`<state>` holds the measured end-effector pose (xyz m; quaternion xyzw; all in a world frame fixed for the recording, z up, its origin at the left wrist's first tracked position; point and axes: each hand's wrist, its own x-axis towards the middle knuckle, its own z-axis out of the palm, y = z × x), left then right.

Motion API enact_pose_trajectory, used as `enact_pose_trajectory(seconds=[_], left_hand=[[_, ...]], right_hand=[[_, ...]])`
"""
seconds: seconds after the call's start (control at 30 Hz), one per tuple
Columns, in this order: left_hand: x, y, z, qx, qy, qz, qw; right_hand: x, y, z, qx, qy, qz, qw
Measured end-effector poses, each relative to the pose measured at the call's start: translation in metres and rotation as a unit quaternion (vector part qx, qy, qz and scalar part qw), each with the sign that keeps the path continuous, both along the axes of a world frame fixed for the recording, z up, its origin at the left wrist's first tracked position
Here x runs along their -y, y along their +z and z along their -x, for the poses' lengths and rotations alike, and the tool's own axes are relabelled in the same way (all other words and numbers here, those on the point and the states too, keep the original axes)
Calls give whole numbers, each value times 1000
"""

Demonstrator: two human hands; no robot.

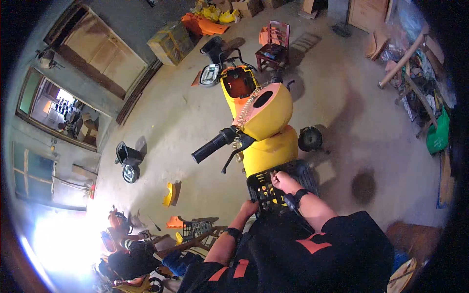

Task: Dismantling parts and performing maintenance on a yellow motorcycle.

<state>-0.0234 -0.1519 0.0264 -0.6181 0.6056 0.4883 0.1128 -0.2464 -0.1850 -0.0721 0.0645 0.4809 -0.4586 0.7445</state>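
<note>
Right hand (280, 181) curled over black basket (306, 175), whether it pinches anything cannot be told; left hand (248, 208) touches basket's near left edge, fingers hidden, closure unclear; basket sits between torso and yellow scooter (269, 150); coiled cable (243, 119) hangs beside its headlight housing (274, 115); wooden chair (272, 51) stands beyond.

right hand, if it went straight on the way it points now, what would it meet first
Probably the yellow front panel behind the handlebar basket: the right hand points up-left toward that panel. Depth is unclear, so it might catch the basket's rim first.
</note>
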Motion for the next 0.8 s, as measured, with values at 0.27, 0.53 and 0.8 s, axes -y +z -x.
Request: enact_pose_trajectory(seconds=[0.27,0.53,0.8], left_hand=[[-7,-21,-15,-6,10,28,1000],[2,-36,-18,7,12,35,999],[10,-19,-11,-11,-15,-2,1000]], right_hand=[[-3,19,-16,-273,170,45,946],[5,-6,-14,97,-27,-20,995],[9,-2,-13,-376,208,82,899]])
